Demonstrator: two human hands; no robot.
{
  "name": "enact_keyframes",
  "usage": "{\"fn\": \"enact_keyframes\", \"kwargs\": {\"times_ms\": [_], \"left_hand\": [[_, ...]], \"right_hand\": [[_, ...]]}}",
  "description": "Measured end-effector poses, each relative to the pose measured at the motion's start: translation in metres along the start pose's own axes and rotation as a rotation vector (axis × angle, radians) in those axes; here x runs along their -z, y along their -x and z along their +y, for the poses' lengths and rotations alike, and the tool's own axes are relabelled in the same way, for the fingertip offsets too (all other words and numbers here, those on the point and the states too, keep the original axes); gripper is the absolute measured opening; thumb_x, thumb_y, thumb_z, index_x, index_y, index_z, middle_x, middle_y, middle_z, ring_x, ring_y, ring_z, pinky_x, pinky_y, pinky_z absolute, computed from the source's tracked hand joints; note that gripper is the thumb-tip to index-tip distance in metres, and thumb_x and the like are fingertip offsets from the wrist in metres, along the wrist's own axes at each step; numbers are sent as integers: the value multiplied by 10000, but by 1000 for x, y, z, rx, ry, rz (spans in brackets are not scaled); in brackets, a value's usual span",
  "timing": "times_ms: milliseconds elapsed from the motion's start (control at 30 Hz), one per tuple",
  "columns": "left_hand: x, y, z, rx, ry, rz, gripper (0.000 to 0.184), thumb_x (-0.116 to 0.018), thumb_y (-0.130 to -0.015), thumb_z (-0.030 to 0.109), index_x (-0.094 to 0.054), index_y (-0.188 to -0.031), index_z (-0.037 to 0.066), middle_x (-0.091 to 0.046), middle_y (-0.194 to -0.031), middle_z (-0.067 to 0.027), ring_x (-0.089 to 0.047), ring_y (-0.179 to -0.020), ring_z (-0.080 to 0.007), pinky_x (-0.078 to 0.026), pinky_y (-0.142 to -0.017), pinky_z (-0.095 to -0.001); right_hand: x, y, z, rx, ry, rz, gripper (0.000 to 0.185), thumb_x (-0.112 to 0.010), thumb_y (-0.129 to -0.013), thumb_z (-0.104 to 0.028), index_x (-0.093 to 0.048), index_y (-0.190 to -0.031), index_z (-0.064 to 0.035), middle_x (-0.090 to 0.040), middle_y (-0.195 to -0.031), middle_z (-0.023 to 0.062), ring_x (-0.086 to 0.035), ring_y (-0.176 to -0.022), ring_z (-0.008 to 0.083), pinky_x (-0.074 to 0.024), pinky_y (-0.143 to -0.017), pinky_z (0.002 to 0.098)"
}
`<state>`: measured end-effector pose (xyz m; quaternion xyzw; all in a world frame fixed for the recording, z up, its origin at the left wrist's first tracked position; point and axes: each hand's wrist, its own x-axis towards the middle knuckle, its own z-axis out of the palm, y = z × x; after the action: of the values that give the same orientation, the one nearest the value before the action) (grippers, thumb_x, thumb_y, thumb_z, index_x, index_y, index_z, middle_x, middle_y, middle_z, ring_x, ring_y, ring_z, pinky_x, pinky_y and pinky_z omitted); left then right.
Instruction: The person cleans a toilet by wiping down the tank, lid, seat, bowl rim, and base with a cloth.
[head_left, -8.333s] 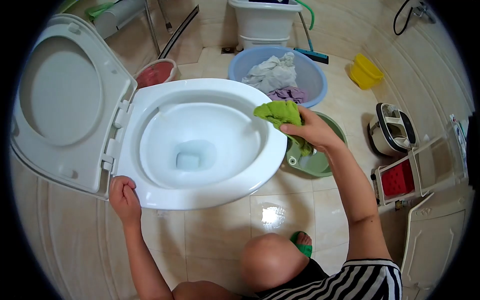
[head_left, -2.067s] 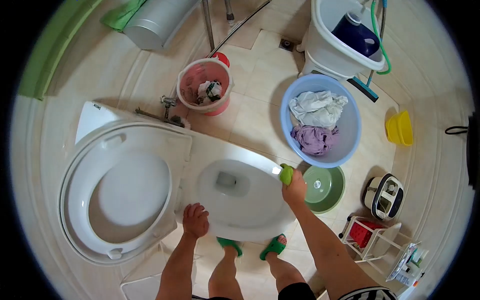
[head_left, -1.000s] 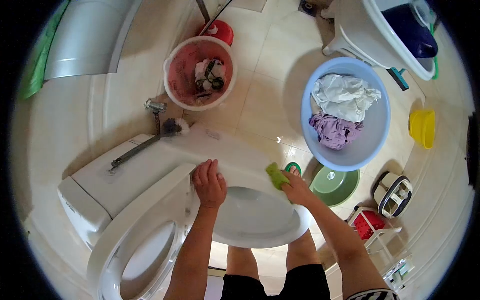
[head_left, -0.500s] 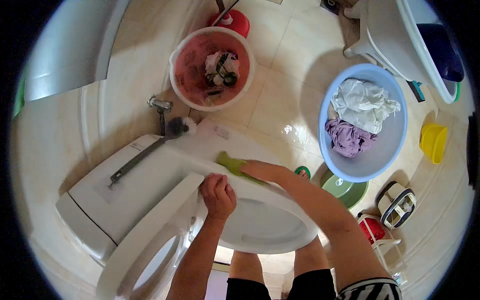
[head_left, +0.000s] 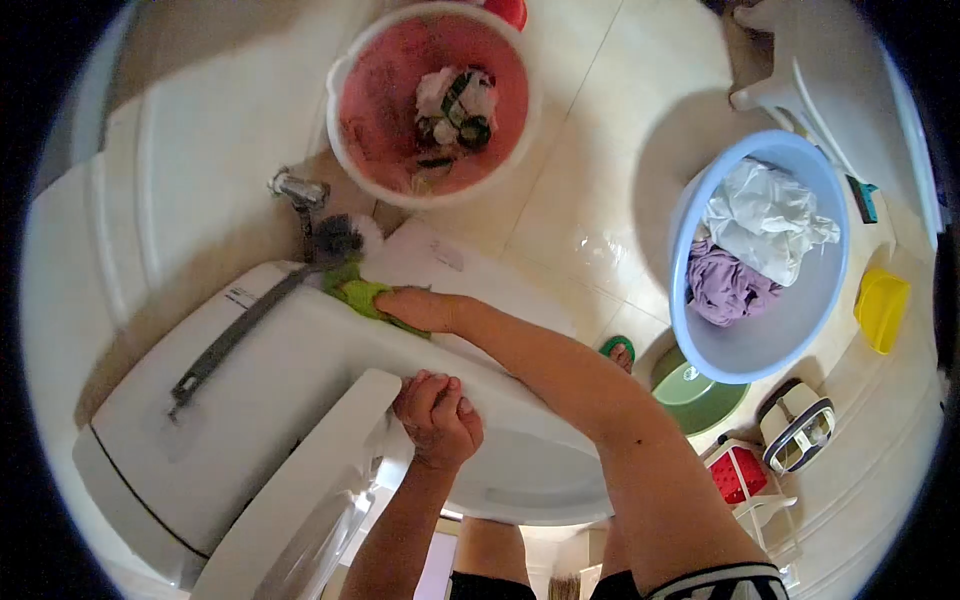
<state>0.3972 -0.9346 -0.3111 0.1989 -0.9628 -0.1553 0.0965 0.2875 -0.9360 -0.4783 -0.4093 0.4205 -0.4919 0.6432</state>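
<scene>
My right hand (head_left: 420, 308) presses a green cloth (head_left: 362, 296) against the side of the white toilet (head_left: 480, 365), close to the tank end. The fingers are partly hidden in the cloth. My left hand (head_left: 440, 418) has its fingers curled at the edge of the raised toilet seat (head_left: 300, 480); the fingertips show only in part. Across the tank lid (head_left: 235, 370) lies a toilet brush with a grey handle (head_left: 235, 340), its bristle head beside the green cloth.
A pink bucket (head_left: 345, 110) holding some rubbish stands near the wall valve (head_left: 300, 190). On the tiled floor are a blue basin (head_left: 730, 350) with white and purple cloth, a green basin (head_left: 710, 405), a yellow container (head_left: 882, 310) and a small rack with a red basket (head_left: 738, 475).
My right hand has slid the green cloth leftward along the toilet toward the tank and brush head. My left hand stays at the seat edge. The camera view has shifted.
</scene>
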Motion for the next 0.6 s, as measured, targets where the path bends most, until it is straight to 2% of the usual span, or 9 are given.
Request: {"fn": "enact_keyframes", "kwargs": {"times_ms": [67, 167, 233, 267, 333, 467, 533, 600], "left_hand": [[2, 1, -1, -10, -41, -21, 269, -481, -889, 160, -545, -1113, 26, -504, -1139, -173, -468, -1066, -373, -356, -941, -566], [6, -2, 1, -20, 20, -73, 276, -487, -875, 152, -541, -1120, 38, -500, -1138, -171, -472, -1046, -369, -360, -931, -558], [2, -2, 3, -41, -22, 17, 257, -546, -855, 131, -553, -1105, 71, -517, -1143, -104, -511, -1058, -315, -404, -924, -514], [1, -3, 4, -34, -30, 22, 257, -546, -855, 131, -553, -1105, 71, -517, -1143, -104, -511, -1058, -315, -404, -924, -514], [0, -1, 5, -13, -6, 3, 245, -555, -845, 130, -563, -1085, 79, -519, -1140, -98, -501, -1071, -305, -410, -925, -500], [-2, -2, 5, -48, -26, 44, 219, -576, -815, 121, -590, -1032, 97, -518, -1138, -82, -476, -1084, -283, -387, -953, -497], [2, -4, 7, -55, -43, 22, 223, -581, -808, 121, -593, -1030, 100, -521, -1129, -77, -477, -1079, -285, -381, -957, -497], [3, -5, 6, -65, -54, 1, 228, -585, -801, 120, -596, -1028, 103, -524, -1120, -71, -478, -1074, -287, -375, -962, -497]], "right_hand": [[2, 16, -26, 28, -162, 17, 332, -429, -951, -239, -501, -1215, -52, -524, -1224, 222, -520, -1116, 331, -389, -998, 398], [19, 43, -75, 77, -377, 38, 512, -487, -913, -240, -431, -1402, -99, -459, -1416, 189, -476, -1248, 334, -356, -1080, 386], [29, 86, -97, 56, -294, -11, 691, -535, -865, -124, -291, -1511, -116, -358, -1495, 165, -360, -1372, 283, -277, -1117, 323], [31, 85, -103, 59, -292, -23, 691, -535, -865, -124, -291, -1511, -116, -358, -1495, 165, -360, -1372, 283, -277, -1117, 323], [32, 84, -115, 37, -81, 16, 777, -577, -753, -65, -317, -1484, -112, -334, -1505, 200, -376, -1362, 367, -314, -1123, 389], [24, 12, -152, 114, 162, 50, 776, -593, -787, -42, -282, -1497, -86, -342, -1478, 222, -392, -1336, 382, -320, -1112, 375], [21, -19, -172, -97, 193, 25, 758, -596, -783, -68, -296, -1479, -68, -396, -1419, 245, -438, -1270, 422, -369, -1078, 412], [18, -15, -164, -68, 187, 65, 770, -613, -773, -87, -296, -1474, -59, -418, -1391, 245, -453, -1246, 425, -386, -1060, 415]]}}
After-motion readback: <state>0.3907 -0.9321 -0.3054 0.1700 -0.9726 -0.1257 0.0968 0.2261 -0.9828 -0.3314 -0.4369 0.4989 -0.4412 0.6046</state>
